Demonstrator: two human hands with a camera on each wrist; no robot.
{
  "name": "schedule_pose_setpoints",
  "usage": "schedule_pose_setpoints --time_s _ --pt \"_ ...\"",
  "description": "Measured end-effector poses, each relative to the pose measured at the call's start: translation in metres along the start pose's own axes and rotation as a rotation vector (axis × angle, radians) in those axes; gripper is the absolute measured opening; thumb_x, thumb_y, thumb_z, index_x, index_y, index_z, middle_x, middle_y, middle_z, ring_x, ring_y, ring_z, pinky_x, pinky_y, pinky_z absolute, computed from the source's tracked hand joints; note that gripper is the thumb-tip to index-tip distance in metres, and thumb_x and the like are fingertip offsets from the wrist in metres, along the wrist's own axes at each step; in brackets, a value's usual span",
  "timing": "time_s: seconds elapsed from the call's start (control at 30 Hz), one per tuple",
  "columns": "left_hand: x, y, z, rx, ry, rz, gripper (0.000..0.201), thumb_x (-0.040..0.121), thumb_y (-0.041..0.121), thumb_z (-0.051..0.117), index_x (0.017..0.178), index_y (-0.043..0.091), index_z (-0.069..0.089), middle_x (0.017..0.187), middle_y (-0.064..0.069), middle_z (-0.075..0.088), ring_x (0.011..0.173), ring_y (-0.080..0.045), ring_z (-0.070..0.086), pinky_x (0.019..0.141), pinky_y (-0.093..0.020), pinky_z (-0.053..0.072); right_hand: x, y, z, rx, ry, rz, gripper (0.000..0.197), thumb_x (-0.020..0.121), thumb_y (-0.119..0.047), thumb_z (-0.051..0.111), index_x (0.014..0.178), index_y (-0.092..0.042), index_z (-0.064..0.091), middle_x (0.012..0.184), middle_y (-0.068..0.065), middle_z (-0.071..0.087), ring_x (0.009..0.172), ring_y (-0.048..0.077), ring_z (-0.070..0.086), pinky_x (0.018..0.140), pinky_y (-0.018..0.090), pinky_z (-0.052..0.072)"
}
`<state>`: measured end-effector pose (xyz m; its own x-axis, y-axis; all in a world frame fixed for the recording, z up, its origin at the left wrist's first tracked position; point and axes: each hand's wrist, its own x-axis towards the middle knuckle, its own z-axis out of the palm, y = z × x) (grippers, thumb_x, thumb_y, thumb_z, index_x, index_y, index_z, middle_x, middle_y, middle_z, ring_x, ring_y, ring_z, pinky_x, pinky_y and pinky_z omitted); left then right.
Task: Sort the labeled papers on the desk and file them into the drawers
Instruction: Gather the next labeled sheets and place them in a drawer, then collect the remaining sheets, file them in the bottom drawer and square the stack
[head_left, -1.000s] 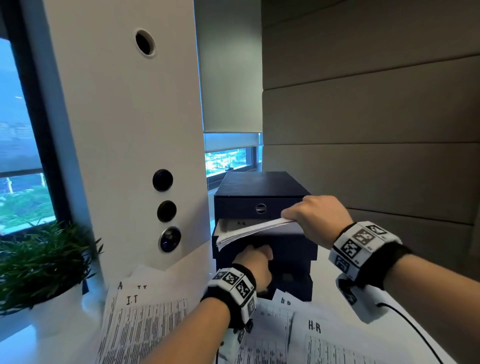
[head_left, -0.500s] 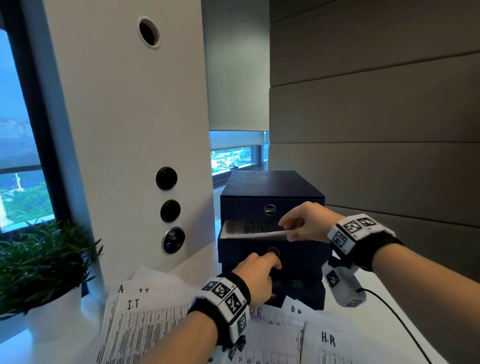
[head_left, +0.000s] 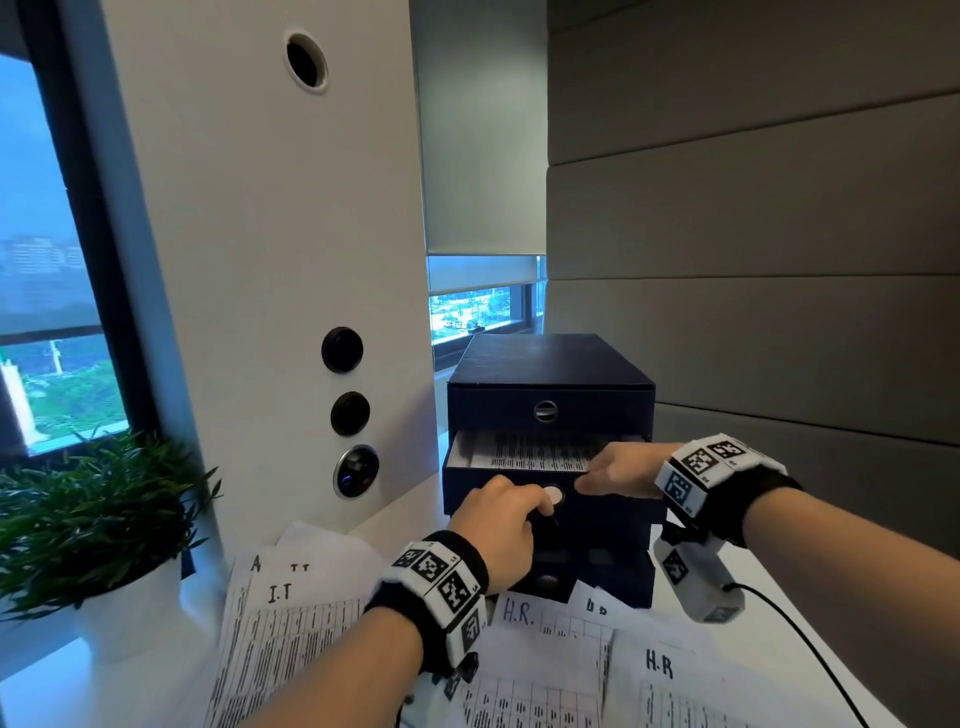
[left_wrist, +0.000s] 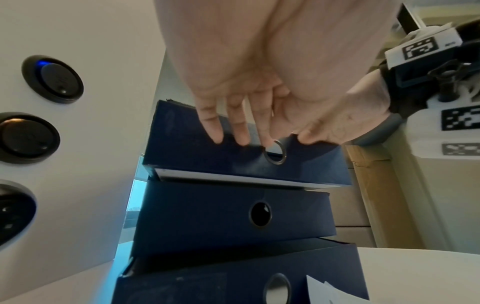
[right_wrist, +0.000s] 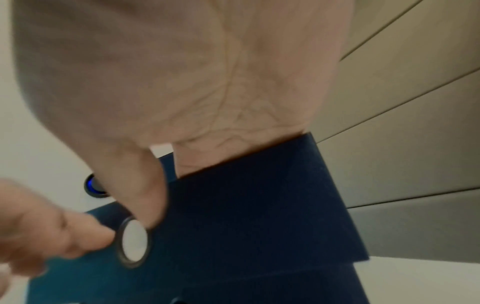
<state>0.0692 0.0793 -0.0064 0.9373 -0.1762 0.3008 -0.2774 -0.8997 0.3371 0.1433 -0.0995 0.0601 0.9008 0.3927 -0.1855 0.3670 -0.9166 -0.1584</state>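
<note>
A dark blue drawer unit (head_left: 550, 384) stands on the desk. Its second drawer (head_left: 613, 512) is pulled out a little, with printed papers (head_left: 535, 452) lying inside. My left hand (head_left: 498, 514) has straight fingers (left_wrist: 241, 135) against that drawer's front, beside the ring handle (left_wrist: 275, 153). My right hand (head_left: 618, 470) lies over the drawer's right top edge, thumb (right_wrist: 145, 197) on the front and fingers hidden behind the rim. Loose sheets marked I.T (head_left: 291, 623) and H.R (head_left: 530, 639) cover the desk in front.
A potted plant (head_left: 88, 519) stands at the left by the window. A white pillar (head_left: 260, 260) with round buttons rises just left of the drawer unit, and a panelled wall (head_left: 753, 312) runs along the right. The lower drawers (left_wrist: 233, 214) sit slightly askew.
The right hand laid the papers in the second drawer, let go and dropped onto its front edge. The left hand went from the ring handle to flat fingers on the front.
</note>
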Motion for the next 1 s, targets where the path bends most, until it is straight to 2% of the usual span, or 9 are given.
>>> schedule_pose_setpoints --time_s 0.1,0.23,0.37,0.5,0.57,0.67,0.83,0.9,1.0 --pt "0.002 -0.005 -0.005 0.044 0.190 0.043 0.026 0.089 0.013 0.051 0.110 0.026 0.060 0.116 0.002 0.058 0.109 -0.022 0.053 0.097 -0.032 0.043 -0.007 0.008 0.008 -0.134 0.224 -0.097 0.026 0.086 -0.037 0.057 0.110 -0.027 0.064 0.113 -0.005 0.063 0.105 0.020 0.059 0.090 0.034 0.047" --pt "0.005 -0.015 -0.016 0.130 0.376 -0.040 0.025 0.087 0.017 0.055 0.112 0.023 0.056 0.119 0.007 0.054 0.112 -0.019 0.046 0.095 -0.033 0.039 -0.020 0.031 0.012 -0.157 0.652 -0.083 0.039 0.084 -0.037 0.062 0.123 -0.037 0.055 0.127 -0.008 0.053 0.117 0.020 0.048 0.096 0.038 0.039" --pt "0.021 -0.026 -0.027 0.171 0.326 -0.177 0.056 0.088 0.024 0.061 0.138 0.024 0.037 0.144 0.002 0.037 0.131 -0.023 0.035 0.105 -0.044 0.037 -0.017 0.050 -0.001 -0.168 0.599 0.019 0.090 0.076 -0.053 0.069 0.149 -0.030 0.022 0.157 -0.002 0.018 0.142 0.023 0.021 0.114 0.044 0.026" --pt "0.046 -0.038 -0.040 0.229 0.146 -0.273 0.088 0.088 0.028 0.064 0.152 0.029 0.004 0.161 0.001 0.001 0.147 -0.031 0.011 0.114 -0.058 0.021 0.007 0.045 -0.017 -0.305 0.433 -0.026 0.120 0.068 -0.060 0.072 0.153 -0.027 -0.006 0.161 -0.004 -0.011 0.149 0.021 -0.006 0.120 0.049 0.005" --pt "0.060 -0.044 -0.045 0.263 0.104 -0.291 0.099 0.086 0.032 0.067 0.151 0.032 -0.007 0.161 0.003 -0.009 0.148 -0.033 0.002 0.115 -0.061 0.014 0.021 0.042 -0.018 -0.334 0.388 -0.015 0.126 0.065 -0.058 0.076 0.153 -0.026 -0.008 0.162 -0.005 -0.009 0.149 0.021 -0.006 0.120 0.052 0.003" --pt "0.082 -0.052 -0.046 0.371 0.094 -0.281 0.107 0.081 0.040 0.071 0.150 0.034 -0.011 0.161 0.003 -0.010 0.148 -0.033 -0.002 0.114 -0.062 0.010 0.036 0.043 -0.015 -0.304 0.503 -0.028 0.121 0.063 -0.050 0.081 0.152 -0.023 0.004 0.158 -0.003 0.012 0.146 0.024 0.012 0.119 0.050 0.015" --pt "0.099 -0.057 -0.031 0.458 0.273 -0.233 0.095 0.073 0.041 0.077 0.147 0.033 0.018 0.154 -0.001 0.020 0.137 -0.030 0.030 0.109 -0.055 0.029 0.052 0.046 -0.001 -0.221 0.697 -0.064 0.103 0.063 -0.034 0.084 0.145 -0.023 0.025 0.145 -0.002 0.031 0.131 0.027 0.028 0.099 0.041 0.045" --pt "0.102 -0.056 -0.028 0.462 0.335 -0.222 0.085 0.073 0.037 0.078 0.141 0.031 0.027 0.147 -0.001 0.029 0.126 -0.030 0.041 0.100 -0.048 0.037 0.057 0.048 0.005 -0.198 0.747 -0.059 0.098 0.064 -0.031 0.083 0.144 -0.022 0.026 0.143 -0.002 0.032 0.130 0.027 0.027 0.093 0.042 0.049" --pt "0.105 -0.054 -0.029 0.475 0.357 -0.231 0.077 0.073 0.033 0.079 0.135 0.028 0.034 0.140 -0.002 0.036 0.119 -0.029 0.045 0.093 -0.045 0.039 0.061 0.049 0.010 -0.180 0.785 -0.061 0.094 0.066 -0.028 0.081 0.143 -0.022 0.028 0.142 -0.002 0.033 0.130 0.027 0.026 0.091 0.040 0.049"
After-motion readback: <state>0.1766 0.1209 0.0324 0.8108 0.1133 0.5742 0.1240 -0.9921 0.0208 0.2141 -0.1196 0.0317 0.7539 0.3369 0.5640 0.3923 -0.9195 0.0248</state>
